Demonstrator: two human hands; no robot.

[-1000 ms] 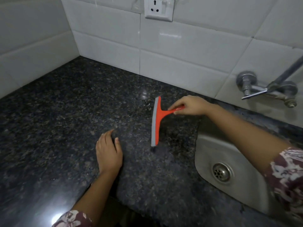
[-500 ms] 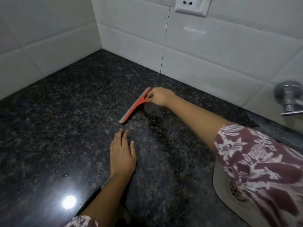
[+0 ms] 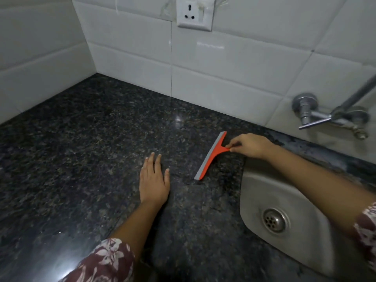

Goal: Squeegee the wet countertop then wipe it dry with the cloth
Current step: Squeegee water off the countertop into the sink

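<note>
An orange squeegee [image 3: 211, 156] with a grey rubber blade rests its blade on the dark speckled granite countertop [image 3: 85, 151], just left of the sink. My right hand [image 3: 249, 145] grips its short handle with the fingertips. My left hand [image 3: 154, 180] lies flat on the counter, palm down and fingers together, a little to the left of the blade's near end. No cloth is in view.
A steel sink [image 3: 254, 188] with a round drain [image 3: 273, 220] is set into the counter at the right. A wall tap [image 3: 329, 115] sticks out above it. White tiled walls meet at the back left corner, and a socket [image 3: 194, 14] sits on the back wall.
My right hand has drawn the squeegee from further left on the counter back towards the sink. My left hand has stayed flat on the counter.
</note>
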